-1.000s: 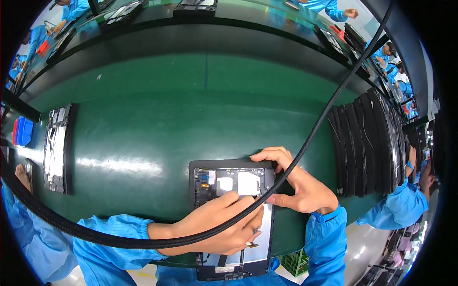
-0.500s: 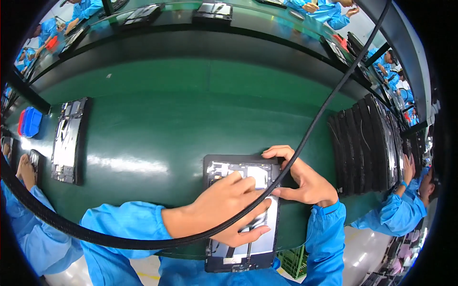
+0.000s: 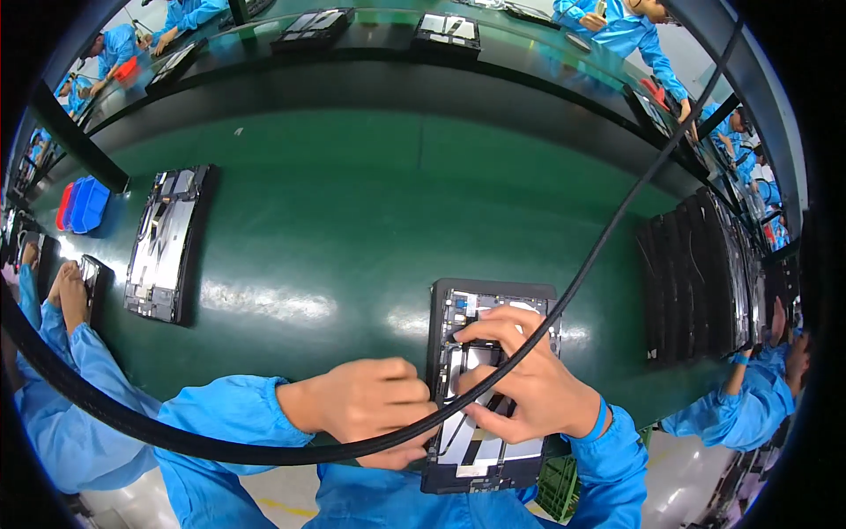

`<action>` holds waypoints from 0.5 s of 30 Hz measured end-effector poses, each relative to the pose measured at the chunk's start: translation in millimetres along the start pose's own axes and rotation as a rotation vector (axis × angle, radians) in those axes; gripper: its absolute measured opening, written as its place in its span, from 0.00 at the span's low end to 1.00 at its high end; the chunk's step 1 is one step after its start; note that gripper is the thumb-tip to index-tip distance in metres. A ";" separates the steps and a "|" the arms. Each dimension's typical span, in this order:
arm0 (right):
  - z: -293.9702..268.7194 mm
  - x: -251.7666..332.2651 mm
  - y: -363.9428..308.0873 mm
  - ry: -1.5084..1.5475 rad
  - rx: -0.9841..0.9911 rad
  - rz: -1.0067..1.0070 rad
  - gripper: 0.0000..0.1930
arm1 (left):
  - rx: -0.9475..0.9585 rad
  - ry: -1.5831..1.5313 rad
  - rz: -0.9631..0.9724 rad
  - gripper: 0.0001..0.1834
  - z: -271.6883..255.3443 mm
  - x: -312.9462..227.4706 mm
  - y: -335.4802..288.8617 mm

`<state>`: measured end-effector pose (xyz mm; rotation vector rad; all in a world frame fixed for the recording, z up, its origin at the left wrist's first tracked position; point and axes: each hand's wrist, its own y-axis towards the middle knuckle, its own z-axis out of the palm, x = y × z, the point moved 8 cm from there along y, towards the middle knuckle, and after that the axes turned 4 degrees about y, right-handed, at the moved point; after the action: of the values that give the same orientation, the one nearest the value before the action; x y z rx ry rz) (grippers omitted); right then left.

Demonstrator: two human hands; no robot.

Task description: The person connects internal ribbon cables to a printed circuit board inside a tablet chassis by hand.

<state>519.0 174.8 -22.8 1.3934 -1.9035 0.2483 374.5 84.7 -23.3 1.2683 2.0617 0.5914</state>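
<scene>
In front of me lies an opened tablet (image 3: 480,472), its long side pointing away from me and its boards, ribbon cables and silvery battery area bare. My left hand (image 3: 374,406) is closed, fingers curled against the tablet's left edge; the black cable partly covers it. My right hand (image 3: 529,383) reaches over the tablet from the right. Its fingers are apart and bent, with the fingertips on the parts at the upper and middle left of the tablet. I see nothing held in it.
A thick black cable (image 3: 602,238) crosses the view before my hands. Another opened tablet (image 3: 163,247) lies left, near blue and red bins (image 3: 86,204). A stack of black tablets (image 3: 696,278) stands right. Beyond is a raised shelf (image 3: 370,75) with tablets. Co-workers sit around.
My left hand has moved off the tablet's middle to its left edge and curled. My right hand has moved from the right edge onto the inner parts. The whole view has shifted slightly.
</scene>
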 end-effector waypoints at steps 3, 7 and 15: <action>8.6 0.5 2.7 -0.049 0.066 0.002 0.09 | 0.020 -0.019 0.047 0.13 8.4 -7.6 -2.8; 16.7 -1.0 -1.8 -0.070 0.114 0.021 0.10 | 0.084 -0.039 0.070 0.14 15.1 -9.0 -5.0; 18.6 0.5 -4.2 -0.095 0.165 -0.005 0.15 | 0.097 -0.045 0.097 0.15 16.5 -14.0 -6.5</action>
<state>514.2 162.6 -36.6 1.5424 -1.9946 0.3489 387.0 70.1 -35.1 1.4311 2.0216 0.5069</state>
